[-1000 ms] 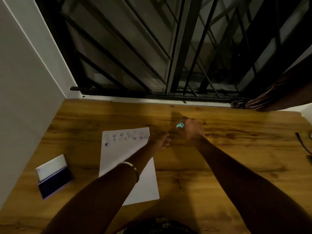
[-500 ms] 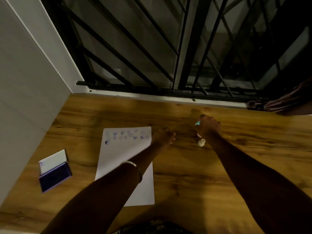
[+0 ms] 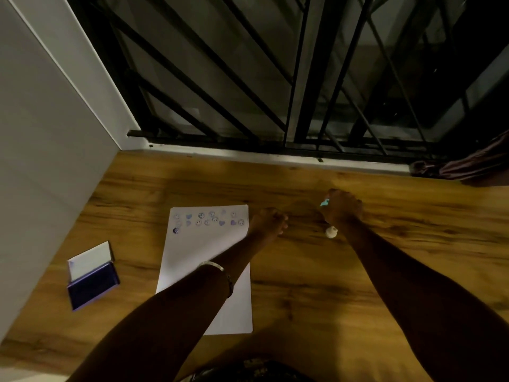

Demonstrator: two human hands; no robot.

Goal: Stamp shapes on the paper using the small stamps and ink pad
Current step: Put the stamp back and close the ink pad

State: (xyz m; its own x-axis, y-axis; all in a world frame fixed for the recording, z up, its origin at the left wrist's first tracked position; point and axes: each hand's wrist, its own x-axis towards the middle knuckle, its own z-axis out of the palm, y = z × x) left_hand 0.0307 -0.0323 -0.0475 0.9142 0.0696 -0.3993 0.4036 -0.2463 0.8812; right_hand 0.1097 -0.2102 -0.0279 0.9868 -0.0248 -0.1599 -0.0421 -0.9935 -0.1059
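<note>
Compared with half a second ago, little differs: the right hand remains closed on a turquoise stamp, and a white stamp lies on the table just beside its wrist. The left hand stays curled at the paper edge; contents indiscernible. Ink pad open, far left. Stamped marks along paper's far end. Dim light; fingers unclear.

dim room | warm light on the counter | dark window behind counter | arm shadows on it | soft blur | edges bend
</note>
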